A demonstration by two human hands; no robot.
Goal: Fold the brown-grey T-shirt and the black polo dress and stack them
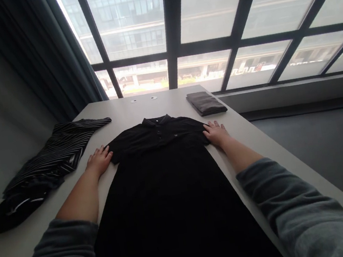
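A black polo shirt [172, 197] lies spread flat, front up, with its collar toward the window and its hem running out of view near me. At the end of the left-hand sleeve rests my left hand [99, 160], palm down, fingers stretched out and touching the cloth's edge. My right hand [215, 133] lies flat on the opposite sleeve's end, its fingers a little spread. Neither hand is wrapped round the fabric. Buttons run down below the collar, and a small mark shows on the chest.
Striped dark clothes [56, 154] lie in a loose pile along the left side of the white table [113, 109]. A folded grey garment [206, 103] sits at the far right. Two cable-hole covers [153, 98] are near the back edge. Behind are windows and a dark curtain [40, 49].
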